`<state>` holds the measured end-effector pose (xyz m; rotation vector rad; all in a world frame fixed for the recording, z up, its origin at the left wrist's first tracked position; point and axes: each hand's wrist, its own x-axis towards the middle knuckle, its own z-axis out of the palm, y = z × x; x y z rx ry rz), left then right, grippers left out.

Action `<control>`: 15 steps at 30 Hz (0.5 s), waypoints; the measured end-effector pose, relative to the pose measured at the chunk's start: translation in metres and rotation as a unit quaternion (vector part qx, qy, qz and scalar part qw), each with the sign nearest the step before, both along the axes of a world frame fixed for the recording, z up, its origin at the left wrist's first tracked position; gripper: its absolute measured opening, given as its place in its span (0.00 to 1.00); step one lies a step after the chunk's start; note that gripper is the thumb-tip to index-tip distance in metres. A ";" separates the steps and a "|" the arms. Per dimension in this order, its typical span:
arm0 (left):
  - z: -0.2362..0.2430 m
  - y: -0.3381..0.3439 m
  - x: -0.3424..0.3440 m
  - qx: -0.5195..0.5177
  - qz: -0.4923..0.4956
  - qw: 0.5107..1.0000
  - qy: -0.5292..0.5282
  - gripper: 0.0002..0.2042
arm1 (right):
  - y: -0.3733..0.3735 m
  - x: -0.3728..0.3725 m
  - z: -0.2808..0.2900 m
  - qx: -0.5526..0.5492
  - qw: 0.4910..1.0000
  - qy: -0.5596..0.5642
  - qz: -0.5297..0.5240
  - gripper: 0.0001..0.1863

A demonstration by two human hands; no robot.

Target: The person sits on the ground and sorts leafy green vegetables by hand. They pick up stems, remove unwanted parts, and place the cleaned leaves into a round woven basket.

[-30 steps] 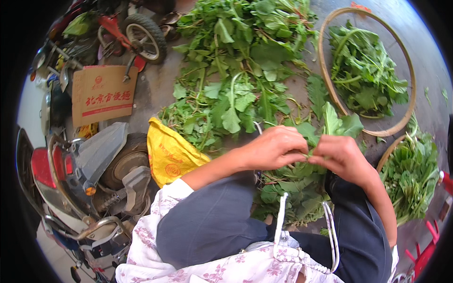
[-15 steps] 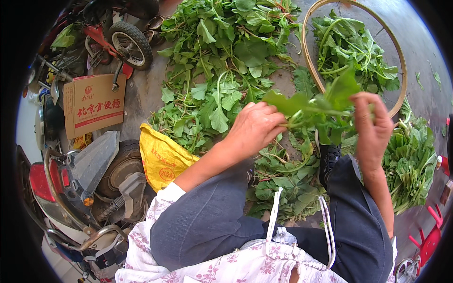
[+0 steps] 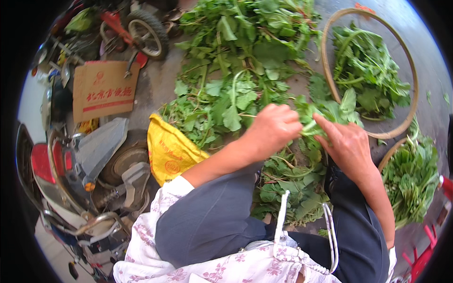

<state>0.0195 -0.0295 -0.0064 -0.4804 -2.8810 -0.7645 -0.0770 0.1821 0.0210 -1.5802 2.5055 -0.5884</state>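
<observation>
My left hand (image 3: 276, 126) is closed round the stem end of a sprig of leafy greens (image 3: 348, 107), in front of my knees. A thin pale stalk (image 3: 247, 115) pokes out on the left side of that hand. On the sprig's other side is my right hand (image 3: 348, 147), its forefinger and thumb reaching along the pale stem and its remaining fingers partly hidden behind the leaves. Below both hands, more loose greens (image 3: 295, 191) lie on the ground between my feet. Beyond them spreads a large heap of greens (image 3: 245, 61).
A wooden hoop (image 3: 415, 70) surrounds a pile of greens (image 3: 365, 70) at far right. Nearer stands a bundle of greens (image 3: 410, 179). On the left are a yellow sack (image 3: 165, 151), a cardboard box (image 3: 104, 89), a parked scooter (image 3: 101, 146) and a small bike wheel (image 3: 147, 34).
My right hand has come down and left, closer to my left hand, and the sprig has lowered with it. The whole view has shifted slightly.
</observation>
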 end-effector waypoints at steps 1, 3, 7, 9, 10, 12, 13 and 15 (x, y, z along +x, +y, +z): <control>0.000 0.003 -0.003 -0.003 -0.027 0.999 0.024 0.08 | 0.002 0.003 -0.005 0.010 1.000 -0.005 0.010 0.20; 0.002 0.007 -0.005 0.000 -0.053 0.997 0.060 0.08 | 0.003 0.009 -0.013 0.029 0.999 -0.016 0.031 0.15; 0.004 0.011 0.000 -0.008 -0.074 0.993 0.097 0.07 | -0.004 0.006 -0.007 0.078 0.995 -0.033 0.046 0.12; 0.002 0.012 -0.001 0.006 -0.085 0.989 0.120 0.07 | -0.005 0.005 -0.004 0.094 0.992 -0.068 0.051 0.15; 0.002 0.013 -0.001 0.005 -0.086 0.988 0.127 0.07 | -0.005 0.004 -0.004 0.098 0.990 -0.081 0.054 0.14; 0.000 0.014 0.002 -0.005 -0.079 0.990 0.119 0.07 | -0.003 0.005 -0.004 0.108 0.986 -0.110 0.061 0.14; -0.001 0.015 0.004 -0.010 -0.076 0.990 0.115 0.07 | -0.003 0.006 -0.003 0.107 0.983 -0.132 0.066 0.14; -0.004 0.017 0.007 -0.025 -0.074 0.991 0.104 0.05 | -0.003 0.005 -0.001 0.105 0.976 -0.173 0.074 0.14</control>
